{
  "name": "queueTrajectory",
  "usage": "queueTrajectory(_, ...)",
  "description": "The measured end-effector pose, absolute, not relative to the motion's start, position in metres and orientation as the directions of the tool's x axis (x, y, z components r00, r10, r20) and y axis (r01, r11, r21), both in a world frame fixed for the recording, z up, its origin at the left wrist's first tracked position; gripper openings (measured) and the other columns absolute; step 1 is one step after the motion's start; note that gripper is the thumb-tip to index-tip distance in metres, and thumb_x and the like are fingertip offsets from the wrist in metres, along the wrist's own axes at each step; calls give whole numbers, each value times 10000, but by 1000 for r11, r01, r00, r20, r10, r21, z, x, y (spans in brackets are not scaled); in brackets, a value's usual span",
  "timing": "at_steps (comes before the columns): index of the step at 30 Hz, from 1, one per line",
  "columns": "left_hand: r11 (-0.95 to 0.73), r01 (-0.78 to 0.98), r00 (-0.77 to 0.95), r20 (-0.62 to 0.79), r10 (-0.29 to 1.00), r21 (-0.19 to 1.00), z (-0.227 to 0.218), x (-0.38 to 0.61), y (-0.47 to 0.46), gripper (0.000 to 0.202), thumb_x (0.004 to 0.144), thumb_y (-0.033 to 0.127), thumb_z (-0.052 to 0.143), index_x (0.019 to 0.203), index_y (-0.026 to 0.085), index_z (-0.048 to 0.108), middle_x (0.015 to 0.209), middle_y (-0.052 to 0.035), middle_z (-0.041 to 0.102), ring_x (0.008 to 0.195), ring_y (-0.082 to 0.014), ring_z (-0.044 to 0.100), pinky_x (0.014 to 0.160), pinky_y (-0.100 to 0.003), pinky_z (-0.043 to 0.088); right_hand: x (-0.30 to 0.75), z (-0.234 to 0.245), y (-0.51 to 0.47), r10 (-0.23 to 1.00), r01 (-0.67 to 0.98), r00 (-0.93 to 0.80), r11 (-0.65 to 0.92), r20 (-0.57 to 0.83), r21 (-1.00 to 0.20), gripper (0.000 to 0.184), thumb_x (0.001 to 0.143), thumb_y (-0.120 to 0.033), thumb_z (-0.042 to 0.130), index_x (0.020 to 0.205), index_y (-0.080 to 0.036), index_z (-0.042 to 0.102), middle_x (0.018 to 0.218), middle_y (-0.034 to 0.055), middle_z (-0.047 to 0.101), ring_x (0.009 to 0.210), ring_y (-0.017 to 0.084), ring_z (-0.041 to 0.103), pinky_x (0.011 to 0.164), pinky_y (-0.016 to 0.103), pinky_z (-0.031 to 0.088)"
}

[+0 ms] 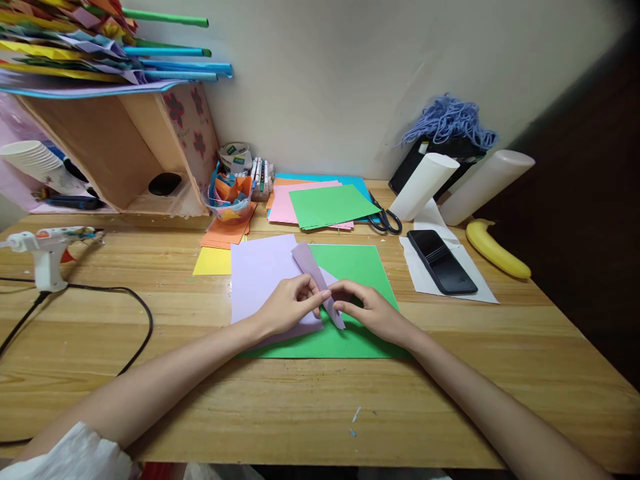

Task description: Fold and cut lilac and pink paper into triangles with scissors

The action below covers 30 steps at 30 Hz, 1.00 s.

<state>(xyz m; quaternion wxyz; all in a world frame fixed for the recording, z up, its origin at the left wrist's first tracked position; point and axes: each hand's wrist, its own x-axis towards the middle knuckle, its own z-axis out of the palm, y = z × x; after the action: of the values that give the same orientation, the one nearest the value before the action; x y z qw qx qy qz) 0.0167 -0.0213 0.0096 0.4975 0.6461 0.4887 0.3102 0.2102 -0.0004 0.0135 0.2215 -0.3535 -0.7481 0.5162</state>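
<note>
A narrow folded strip of purple paper [311,265] slants between my two hands above the middle of the table. My left hand [290,303] pinches it with thumb and forefinger. From the other side, the thumb and fingers of my right hand [373,310] close around its lower part. Beneath my left hand lies a larger sheet of lilac paper [263,273], which overlaps a green sheet [365,267] flat on the table. My right wrist passes over the right edge of that green sheet.
On the left are a hot glue gun [47,257] with its black cord and a cardboard shelf [90,127]. Coloured paper [333,207] and scissors [385,219] lie behind my hands. A phone [443,262], a banana [497,250] and a white roll [425,187] occupy the right side.
</note>
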Motion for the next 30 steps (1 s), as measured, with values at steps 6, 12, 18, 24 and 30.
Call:
queueTrajectory(6, -25, 358, 290, -86, 953, 933, 7, 19, -22, 356, 739, 499, 569, 691, 157, 481, 566, -11, 590, 501, -107, 525, 466, -200, 355, 208, 8, -3, 793, 372, -609, 275, -10, -886, 227, 810, -362, 556, 966, -206, 610, 967, 47, 648, 924, 209, 574, 827, 337, 428)
queueTrajectory(12, -78, 385, 257, -26, 966, 920, 6, 20, -23, 288, 728, 411, 600, 661, 164, 466, 544, 36, 523, 458, -68, 439, 429, -176, 308, 207, 6, -3, 789, 367, -614, 292, 6, -883, 230, 790, -342, 587, 977, -208, 604, 983, 44, 640, 920, 200, 570, 825, 332, 428)
queueTrajectory(18, -28, 343, 302, -82, 950, 939, 6, 18, -24, 246, 746, 381, 577, 712, 168, 457, 560, 31, 541, 432, -82, 496, 414, -184, 342, 207, 9, -3, 785, 368, -620, 300, 9, -880, 212, 798, -352, 572, 956, -213, 602, 973, 44, 638, 920, 201, 561, 823, 326, 415)
queueTrajectory(24, -47, 291, 383, -72, 921, 955, 6, 15, -25, 157, 772, 285, 511, 690, 167, 449, 585, 21, 557, 439, -84, 512, 437, -197, 364, 205, 12, -4, 799, 338, -601, 256, 2, -906, 160, 816, -334, 532, 775, -189, 583, 827, 23, 594, 803, 171, 529, 771, 292, 403)
queueTrajectory(30, -138, 198, 31, 134, 990, 971, 5, 6, -25, 238, 736, 311, 491, 557, 175, 413, 427, 54, 444, 383, -64, 384, 399, -192, 275, 225, 8, 13, 936, 103, -349, 0, -36, -995, 221, 759, -342, 565, 647, -192, 448, 624, -39, 428, 592, 108, 425, 566, 223, 358)
